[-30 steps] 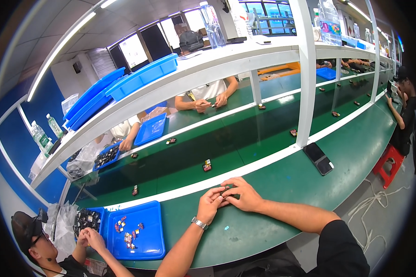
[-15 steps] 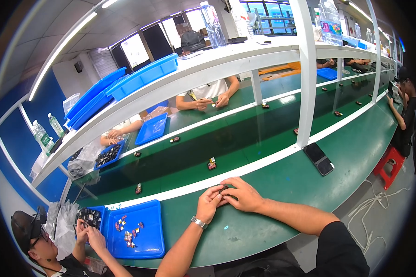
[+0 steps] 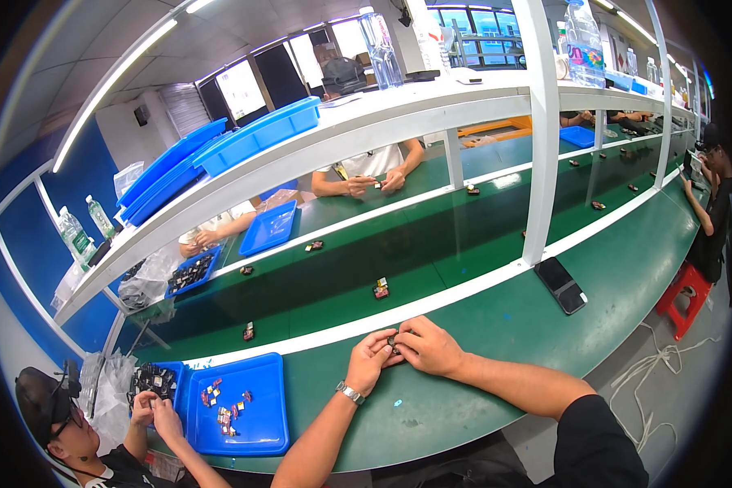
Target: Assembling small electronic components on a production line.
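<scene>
1. While resting on the green table (image 3: 496,325) at lower centre, the left hand (image 3: 372,359) is pinching a small dark part (image 3: 392,341).
2. The right hand (image 3: 428,346) is curling closed on the same part.
3. A blue tray (image 3: 256,431) is sitting at lower left.

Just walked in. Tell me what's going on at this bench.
A person seated at a green workbench has both hands together over a small dark part, left hand and right hand pinching it at the fingertips. A blue tray of small parts lies to their left, a dark phone to their right. Other small parts sit on the conveyor belt, with co-workers around.
</scene>
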Tool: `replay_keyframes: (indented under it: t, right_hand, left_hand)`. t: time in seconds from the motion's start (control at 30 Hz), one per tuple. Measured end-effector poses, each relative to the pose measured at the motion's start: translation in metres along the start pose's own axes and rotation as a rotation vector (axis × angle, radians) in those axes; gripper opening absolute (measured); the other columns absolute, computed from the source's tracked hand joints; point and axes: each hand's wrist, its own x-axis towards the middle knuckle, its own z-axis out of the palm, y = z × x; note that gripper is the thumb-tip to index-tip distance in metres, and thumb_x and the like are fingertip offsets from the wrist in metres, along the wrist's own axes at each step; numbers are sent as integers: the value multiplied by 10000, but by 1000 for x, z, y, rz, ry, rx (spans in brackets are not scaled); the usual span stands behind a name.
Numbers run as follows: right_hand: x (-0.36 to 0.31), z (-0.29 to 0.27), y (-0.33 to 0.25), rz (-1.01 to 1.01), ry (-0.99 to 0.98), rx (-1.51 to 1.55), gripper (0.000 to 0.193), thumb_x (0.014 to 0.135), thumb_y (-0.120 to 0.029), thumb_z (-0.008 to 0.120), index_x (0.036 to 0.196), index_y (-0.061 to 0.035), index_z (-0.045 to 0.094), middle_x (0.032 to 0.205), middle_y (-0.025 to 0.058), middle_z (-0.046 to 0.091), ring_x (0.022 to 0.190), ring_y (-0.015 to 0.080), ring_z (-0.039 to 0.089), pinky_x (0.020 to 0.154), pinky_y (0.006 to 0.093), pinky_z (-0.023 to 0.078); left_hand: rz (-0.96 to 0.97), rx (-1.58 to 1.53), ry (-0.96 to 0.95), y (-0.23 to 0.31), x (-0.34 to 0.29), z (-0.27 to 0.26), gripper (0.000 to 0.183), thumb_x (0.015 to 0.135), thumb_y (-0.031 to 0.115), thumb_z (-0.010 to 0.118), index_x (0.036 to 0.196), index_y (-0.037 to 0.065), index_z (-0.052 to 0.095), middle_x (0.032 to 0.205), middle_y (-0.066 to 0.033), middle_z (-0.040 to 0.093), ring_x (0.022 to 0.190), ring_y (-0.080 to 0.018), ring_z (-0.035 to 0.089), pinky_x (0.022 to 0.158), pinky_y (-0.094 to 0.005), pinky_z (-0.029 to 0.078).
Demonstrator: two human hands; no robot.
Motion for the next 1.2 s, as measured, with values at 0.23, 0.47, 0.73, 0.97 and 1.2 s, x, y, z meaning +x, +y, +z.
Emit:
replay_keyframes:
  t: [0.23, 0.47, 0.73, 0.97, 1.2]
  right_hand:
    - [-2, 3, 0, -4, -12, -81, 184, 756, -64, 710, 936, -57, 674, 947, 60, 601, 898, 226, 605, 714, 323, 541]
    - [-5, 5, 3, 2, -30, -100, 129, 790, -81, 692, 917, -61, 679, 940, 53, 616, 844, 219, 610, 693, 320, 539]
    - [-2, 5, 2, -15, -7, -72, 156, 770, -70, 707, 920, -53, 673, 941, 59, 616, 838, 224, 612, 688, 323, 535]
    - [-1, 5, 7, 370, -18, 373, 128, 788, -44, 668, 905, -11, 626, 911, 93, 614, 738, 203, 628, 660, 308, 525]
    - [0, 3, 4, 405, -45, 362, 111, 786, -44, 662, 882, -11, 617, 863, 103, 607, 703, 196, 626, 642, 304, 522]
  left_hand:
    - [8, 21, -15, -1, 3, -2, 316, 976, -20, 448, 1290, -35, 482, 1156, -126, 622, 1023, -190, 642, 900, -334, 567]
    - [4, 19, -17, -3, 1, -2, 315, 973, -9, 463, 1286, -38, 484, 1150, -123, 626, 1004, -183, 647, 875, -326, 574]
    - [34, 139, 88, -2, 0, 6, 261, 956, 67, 549, 1197, -33, 560, 1031, -107, 666, 881, -152, 660, 725, -283, 589]
    - [61, 185, 127, -3, 1, 13, 216, 954, 53, 547, 1149, -33, 585, 1018, -106, 670, 843, -136, 655, 673, -255, 580]
    - [99, 278, 142, -9, 1, 11, 186, 944, 31, 555, 1115, -27, 598, 971, -75, 670, 778, -107, 629, 622, -242, 557]
